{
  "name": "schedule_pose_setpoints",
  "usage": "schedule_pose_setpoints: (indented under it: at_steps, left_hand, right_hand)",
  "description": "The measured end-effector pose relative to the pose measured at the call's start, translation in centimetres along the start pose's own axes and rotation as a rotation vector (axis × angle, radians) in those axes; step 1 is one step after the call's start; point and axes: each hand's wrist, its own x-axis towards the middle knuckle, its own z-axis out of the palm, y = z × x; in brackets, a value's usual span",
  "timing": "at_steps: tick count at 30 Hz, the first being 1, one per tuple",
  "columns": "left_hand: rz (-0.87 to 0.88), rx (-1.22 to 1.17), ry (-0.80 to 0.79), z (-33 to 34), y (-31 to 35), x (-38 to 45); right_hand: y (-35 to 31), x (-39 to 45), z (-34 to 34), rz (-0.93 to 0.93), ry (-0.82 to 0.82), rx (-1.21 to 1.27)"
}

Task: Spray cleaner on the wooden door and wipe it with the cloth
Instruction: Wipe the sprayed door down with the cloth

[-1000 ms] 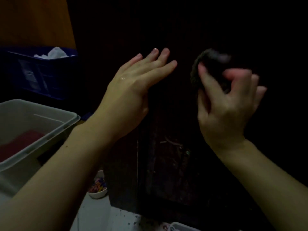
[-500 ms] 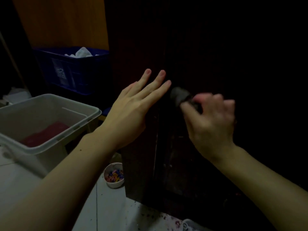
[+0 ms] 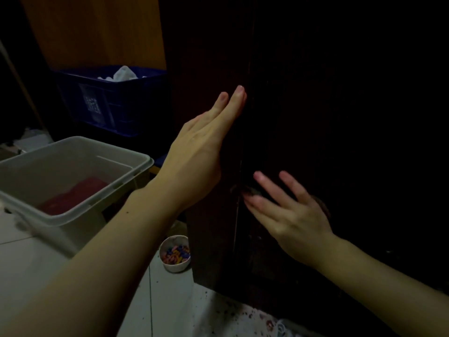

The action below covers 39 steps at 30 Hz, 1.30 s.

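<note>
Nearest, low on the tiled floor (image 3: 170,310), a small white bowl (image 3: 174,254) of coloured bits stands just beside the foot of the wooden door (image 3: 213,239), close enough to be knocked by a low stroke. Above it the right hand (image 3: 289,212) lies with its fingers spread and straight, flat against the door's dark panel, pressing a dark cloth (image 3: 250,190) of which only a small bunched edge shows by the fingertips; the hand is blurred, and whether the thumb pinches the cloth cannot be told. The cloth looks soft, light and limp, so it should fold under the palm and is best driven by flat pressure, or gathered into a wad in the fingers if it slips. Higher, the left hand (image 3: 201,152) is flat and open too, fingers together along the door's edge, holding nothing. The door is stiff and heavy by the look of it, may swing under a push, and so wants this kind of bracing at its edge. No spray bottle is in view. To the left stands a grey plastic tub (image 3: 136,156) with something red inside, and farthest back a blue crate (image 3: 116,105) holding white rags.
</note>
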Motion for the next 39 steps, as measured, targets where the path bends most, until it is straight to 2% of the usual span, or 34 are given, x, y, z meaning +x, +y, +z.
schedule_pose_setpoints:
  at_steps: [2, 3, 8, 12, 16, 20, 23, 25, 28, 31, 33, 36, 39]
  left_hand:
    - [-0.012, -0.001, -0.001, -0.2, -0.1, -0.1]
    - [-0.015, -0.011, 0.003, -0.4, 0.0, -0.1]
    - [-0.027, -0.068, 0.040, -1.1, 0.6, 0.0]
    - [0.020, -0.028, 0.050, -1.0, 0.7, -0.2]
    - [0.017, 0.112, 0.008, -0.8, 0.6, -0.6]
    - [0.023, 0.193, -0.023, -0.9, 0.6, -0.4]
    - [0.004, 0.216, -0.034, -0.9, 0.8, -0.4]
    - [0.004, 0.212, -0.031, -0.9, 0.9, -0.5]
    - [-0.001, 0.193, -0.019, -0.4, 1.2, -0.6]
    - [-0.017, 0.186, 0.014, 0.4, 1.3, -0.6]
    - [-0.005, 0.198, 0.036, 1.1, 1.2, -0.5]
    - [-0.013, 0.230, 0.028, 1.8, 1.2, -0.2]
    - [-0.013, 0.283, 0.033, 2.3, 1.8, 0.0]
  right_hand:
    - [-0.5, -1.2, 0.0, -0.060, -0.094, 0.010]
    - [-0.4, -1.2, -0.1, -0.045, -0.090, 0.017]
    - [2.6, 4.2, -2.7, 0.267, 0.200, 0.023]
    - [4.1, 8.4, -4.1, 0.332, 0.297, 0.007]
    - [1.8, 6.4, -2.3, 0.154, 0.145, 0.049]
    - [-0.5, 0.9, -0.2, -0.073, -0.112, 0.049]
    - [-0.7, -1.2, -0.1, -0.096, -0.165, 0.054]
    - [0.8, -0.8, -1.2, 0.016, -0.034, 0.044]
    - [4.5, 1.2, -3.5, 0.232, 0.258, -0.018]
    - [5.7, 1.4, -3.9, 0.295, 0.384, -0.070]
    - [4.2, -0.6, -2.8, 0.189, 0.319, -0.052]
    - [2.1, -4.8, -0.7, -0.029, 0.094, -0.014]
    - [1.7, -6.3, -0.4, -0.102, 0.005, 0.020]
